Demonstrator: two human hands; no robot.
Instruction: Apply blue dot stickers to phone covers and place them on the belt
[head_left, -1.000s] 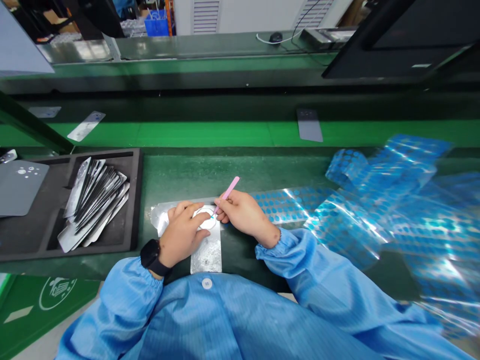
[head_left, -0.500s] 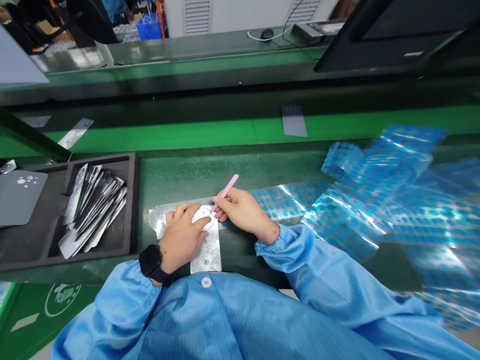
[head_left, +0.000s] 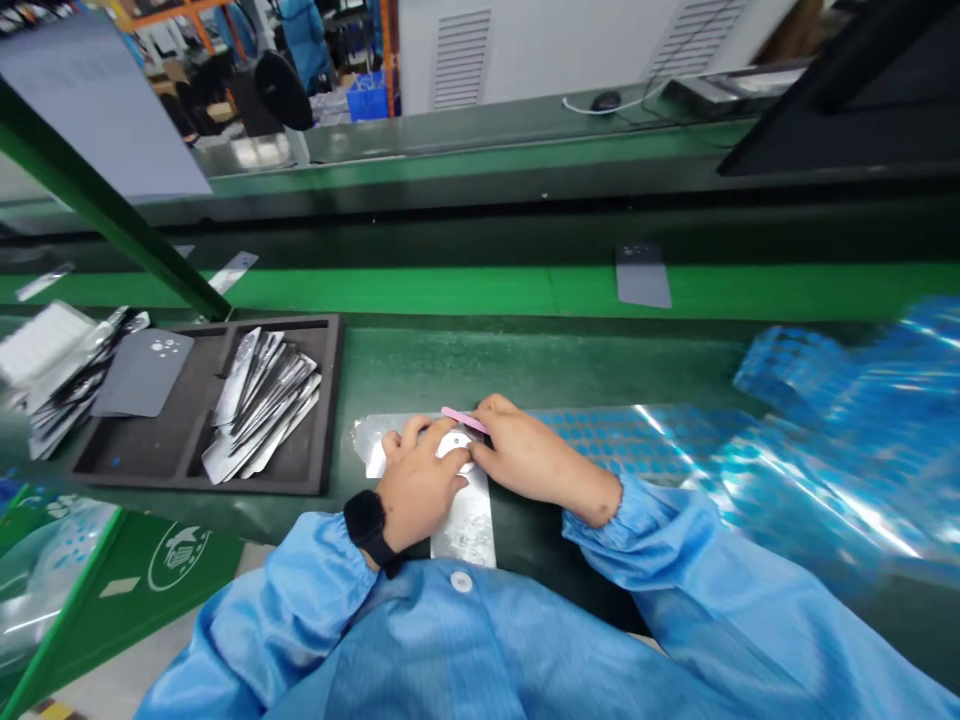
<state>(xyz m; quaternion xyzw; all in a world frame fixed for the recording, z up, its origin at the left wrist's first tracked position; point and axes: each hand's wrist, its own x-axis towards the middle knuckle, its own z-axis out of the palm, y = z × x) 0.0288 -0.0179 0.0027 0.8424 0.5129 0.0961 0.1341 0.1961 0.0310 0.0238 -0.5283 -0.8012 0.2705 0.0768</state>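
Here we are at the long green counter (head_left: 525, 365)! Over on the left, a black foam tray (head_left: 332, 400) holds a packed stack of silvery strips (head_left: 262, 405), while blue-dotted film (head_left: 637, 435) sprawls in glittering folds off to the right. Front and centre lies a silvery metal strip (head_left: 469, 525), and on it sits a white disc (head_left: 455, 450), partly tucked under the fingers. That disc is where all the action is! The left hand (head_left: 420, 483), black watch (head_left: 365, 525) at the wrist, curls over it with fingertips down; gripping or only pressing, I can't tell. The right hand (head_left: 536, 460) is closed around pink tweezers (head_left: 463, 419), which point in toward the disc.
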